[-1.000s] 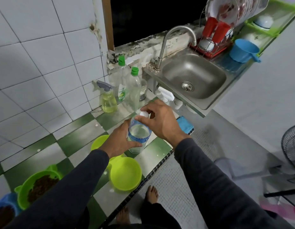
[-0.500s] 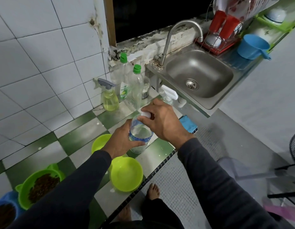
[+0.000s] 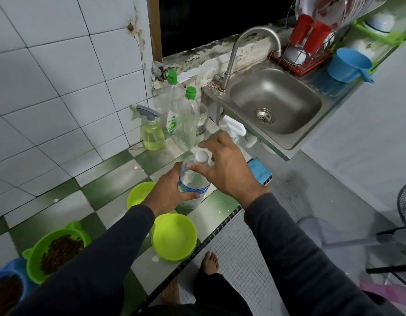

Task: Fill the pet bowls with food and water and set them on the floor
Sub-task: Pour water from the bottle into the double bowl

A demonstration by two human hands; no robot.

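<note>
The left hand point(image 3: 169, 193) is wrapped around a water bottle point(image 3: 193, 184) that stands on the checkered counter point(image 3: 111, 190). The right hand point(image 3: 229, 169) has spread, loose fingers just above the white cap point(image 3: 201, 156), holding nothing. Two empty lime bowls point(image 3: 174, 236) sit close by. A green bowl point(image 3: 58, 249) and a blue bowl point(image 3: 8, 293) hold brown food.

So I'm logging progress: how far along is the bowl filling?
Food looks done: the green eared bowl and blue bowl hold kibble. In hand: left hand grips the water bottle, right hand at its cap. Left: water, floor.
</note>
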